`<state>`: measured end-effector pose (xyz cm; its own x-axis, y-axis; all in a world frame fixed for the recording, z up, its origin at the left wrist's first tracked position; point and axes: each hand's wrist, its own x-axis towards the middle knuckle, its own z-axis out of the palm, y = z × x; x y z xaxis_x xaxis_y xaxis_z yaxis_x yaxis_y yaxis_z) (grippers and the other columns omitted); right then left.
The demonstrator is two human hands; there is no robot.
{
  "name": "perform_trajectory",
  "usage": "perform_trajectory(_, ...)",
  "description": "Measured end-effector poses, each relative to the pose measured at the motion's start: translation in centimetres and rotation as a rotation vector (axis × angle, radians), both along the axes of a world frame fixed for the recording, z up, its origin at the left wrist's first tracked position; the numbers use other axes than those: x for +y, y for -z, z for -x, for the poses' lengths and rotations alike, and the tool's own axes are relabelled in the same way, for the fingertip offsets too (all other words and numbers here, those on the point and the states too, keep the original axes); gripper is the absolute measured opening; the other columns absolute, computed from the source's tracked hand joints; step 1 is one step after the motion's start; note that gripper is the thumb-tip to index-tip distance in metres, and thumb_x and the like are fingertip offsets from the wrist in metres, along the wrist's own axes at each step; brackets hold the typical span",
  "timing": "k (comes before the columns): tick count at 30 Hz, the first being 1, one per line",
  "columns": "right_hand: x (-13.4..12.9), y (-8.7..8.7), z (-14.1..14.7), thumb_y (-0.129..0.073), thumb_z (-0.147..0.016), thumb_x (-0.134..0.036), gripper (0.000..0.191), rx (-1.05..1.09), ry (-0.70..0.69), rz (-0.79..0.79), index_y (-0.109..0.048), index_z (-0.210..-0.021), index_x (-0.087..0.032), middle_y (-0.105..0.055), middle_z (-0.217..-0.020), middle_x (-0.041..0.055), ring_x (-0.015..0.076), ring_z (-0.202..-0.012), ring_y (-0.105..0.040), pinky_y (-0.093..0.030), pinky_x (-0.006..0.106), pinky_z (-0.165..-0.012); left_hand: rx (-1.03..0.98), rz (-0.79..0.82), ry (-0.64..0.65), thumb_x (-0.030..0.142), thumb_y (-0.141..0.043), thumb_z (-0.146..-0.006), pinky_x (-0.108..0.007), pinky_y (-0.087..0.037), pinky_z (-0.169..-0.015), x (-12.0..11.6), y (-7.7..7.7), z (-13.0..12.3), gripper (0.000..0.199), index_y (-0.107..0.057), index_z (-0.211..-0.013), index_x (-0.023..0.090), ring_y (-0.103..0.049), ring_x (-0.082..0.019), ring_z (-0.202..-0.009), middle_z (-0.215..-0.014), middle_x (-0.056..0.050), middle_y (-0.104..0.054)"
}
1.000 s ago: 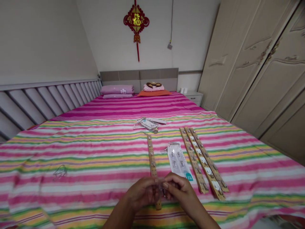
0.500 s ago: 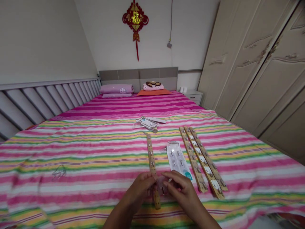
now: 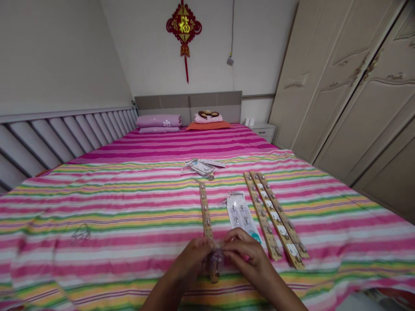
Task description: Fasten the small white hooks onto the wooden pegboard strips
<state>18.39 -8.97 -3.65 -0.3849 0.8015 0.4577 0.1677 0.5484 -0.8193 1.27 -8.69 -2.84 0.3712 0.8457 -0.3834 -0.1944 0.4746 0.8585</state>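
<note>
Between my two hands is a clear plastic adhesive hook with a small metal part, its outline partly blurred. My left hand pinches its left edge, and my right hand pinches its upper right edge with thumb and fingertips. Directly under the hands lies a narrow tan strip with small holes and several metal hooks along its far part. Its middle is covered by my fingers. A white card carrying clear hooks lies just beyond my right hand, partly in a clear wrapper.
Three more tan strips with hooks or white pieces lie side by side at the right. Further back is a pile of clear packaging. A crumpled clear wrapper lies at the left on the striped bedsheet.
The clear hook has turned and shifted slightly between my fingers. My right hand has come up a little and closer to my left. The strips and card stay put.
</note>
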Motion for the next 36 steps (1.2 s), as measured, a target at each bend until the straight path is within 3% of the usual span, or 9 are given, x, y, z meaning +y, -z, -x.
perform_trajectory(6,-0.4,0.3,0.7,-0.051,-0.084,-0.012,0.024,0.004,0.074,-0.130,-0.068,-0.092,-0.027,-0.053,-0.094,0.0062,0.0188,-0.087,-0.056,-0.049,0.030,-0.073,0.000,0.002,-0.146,0.045,-0.069,-0.061,-0.018,-0.030,-0.044,0.5,1.5,0.4,0.035,-0.051,-0.059,0.015,-0.042,-0.006,-0.043,-0.049,0.004,-0.049)
perform_trajectory(10,-1.0,0.5,1.0,-0.048,-0.084,-0.007,0.035,0.017,0.108,-0.224,-0.063,-0.105,-0.030,-0.053,-0.108,0.0079,0.0204,-0.098,-0.055,-0.049,0.034,-0.082,0.006,0.005,-0.287,0.041,-0.067,-0.058,-0.022,-0.040,-0.052,1.2,2.5,0.9,0.031,-0.049,-0.057,0.016,-0.051,-0.009,-0.050,-0.053,0.003,-0.052)
perform_trajectory(13,-1.4,0.4,1.0,-0.049,-0.084,-0.008,0.034,0.090,0.122,-0.214,-0.064,-0.105,-0.030,-0.055,-0.108,0.0086,0.0211,-0.098,-0.057,-0.051,0.035,-0.082,0.104,-0.034,-0.405,0.040,-0.064,-0.058,-0.024,-0.043,-0.054,2.0,3.5,1.9,0.027,-0.048,-0.058,0.018,-0.052,-0.010,-0.049,-0.051,0.004,-0.051)
perform_trajectory(16,-1.3,0.1,0.6,-0.054,-0.084,-0.015,0.020,0.171,0.182,-0.078,-0.068,-0.093,-0.026,-0.060,-0.100,0.0090,0.0222,-0.093,-0.059,-0.052,0.035,-0.077,0.220,-0.115,-0.515,0.042,-0.061,-0.059,-0.025,-0.044,-0.055,3.3,4.7,3.6,0.026,-0.050,-0.064,0.018,-0.053,-0.011,-0.049,-0.053,0.004,-0.053)
perform_trajectory(19,-0.5,0.2,0.2,-0.061,-0.079,-0.026,0.009,0.247,0.196,0.173,-0.069,-0.079,-0.022,-0.063,-0.092,0.0082,0.0213,-0.083,-0.061,-0.052,0.031,-0.068,0.383,-0.242,-0.606,0.041,-0.063,-0.057,-0.028,-0.045,-0.060,4.7,5.7,6.0,0.027,-0.054,-0.067,0.018,-0.056,-0.014,-0.055,-0.060,0.001,-0.056)
perform_trajectory(25,1.4,2.2,0.4,-0.072,-0.066,-0.037,0.022,0.313,0.095,0.683,-0.066,-0.070,-0.017,-0.063,-0.061,-0.0006,0.0129,-0.054,-0.058,-0.048,0.025,-0.054,0.670,-0.443,-0.754,0.030,-0.065,-0.057,-0.036,-0.044,-0.077,5.4,6.7,9.2,0.049,-0.057,-0.102,0.014,-0.056,-0.019,-0.076,-0.097,-0.007,-0.056)
perform_trajectory(29,2.1,4.0,1.3,-0.074,-0.058,-0.040,0.028,0.265,0.099,0.792,-0.065,-0.061,-0.014,-0.062,-0.053,-0.0021,0.0109,-0.047,-0.056,-0.045,0.024,-0.049,0.692,-0.480,-0.705,0.032,-0.060,-0.064,-0.035,-0.044,-0.081,3.5,7.1,8.2,0.043,-0.058,-0.102,0.014,-0.057,-0.023,-0.089,-0.101,-0.010,-0.058)
perform_trajectory(33,2.5,5.8,2.1,-0.075,-0.055,-0.038,0.027,0.225,0.100,0.837,-0.063,-0.057,-0.014,-0.058,-0.046,-0.0048,0.0085,-0.039,-0.051,-0.043,0.023,-0.044,0.524,-0.316,-0.447,0.038,-0.062,-0.066,-0.029,-0.046,-0.059,0.6,8.1,5.7,0.031,-0.063,-0.085,0.014,-0.060,-0.018,-0.063,-0.068,-0.004,-0.065)
perform_trajectory(36,2.7,6.7,2.6,-0.073,-0.056,-0.036,0.025,0.204,0.113,0.848,-0.061,-0.057,-0.014,-0.056,-0.043,-0.0063,0.0075,-0.036,-0.049,-0.042,0.022,-0.042,0.382,-0.204,-0.397,0.044,-0.065,-0.063,-0.023,-0.037,-0.048,-1.1,9.1,4.2,0.032,-0.062,-0.074,0.015,-0.051,-0.012,-0.049,-0.053,0.002,-0.057)
